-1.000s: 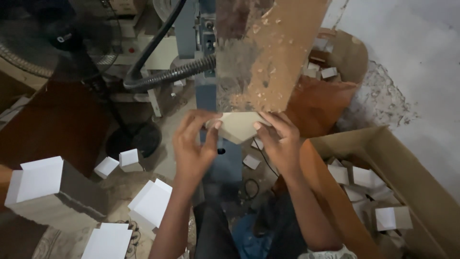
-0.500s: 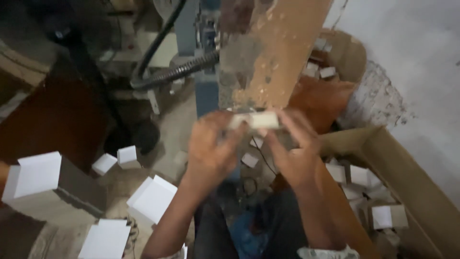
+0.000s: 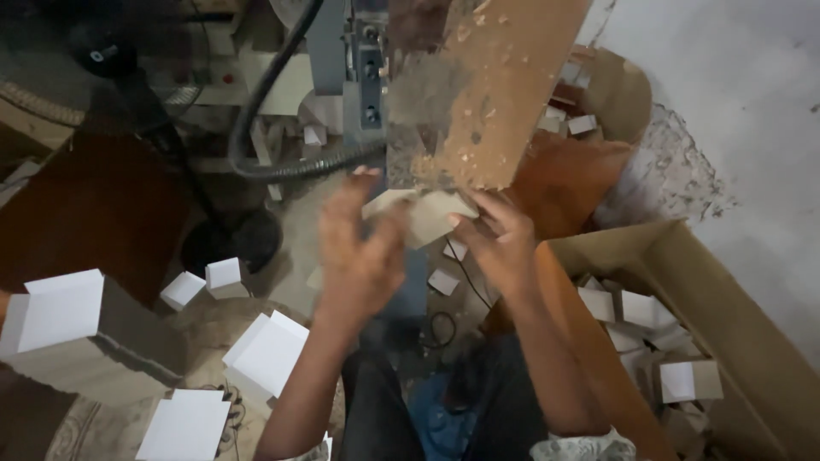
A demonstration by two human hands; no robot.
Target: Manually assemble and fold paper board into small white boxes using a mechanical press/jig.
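Both my hands hold one small pale cardboard piece [image 3: 425,215] in front of me, just below a brown dusty machine panel [image 3: 487,85]. My left hand [image 3: 359,252] is blurred by motion, fingers spread over the piece's left side. My right hand [image 3: 500,239] grips its right edge with thumb and fingers. How the piece is folded is hard to tell.
A stack of flat white cards [image 3: 64,329] lies at left, more flat white blanks [image 3: 266,352] by my left knee. Small folded boxes [image 3: 224,275] sit on the floor. An open cardboard carton [image 3: 726,307] at right holds several folded boxes. A black hose [image 3: 273,162] curves near the machine.
The view has shifted slightly. My hands stayed under the panel while turning the cardboard piece; my left hand has opened its fingers and moves quickly.
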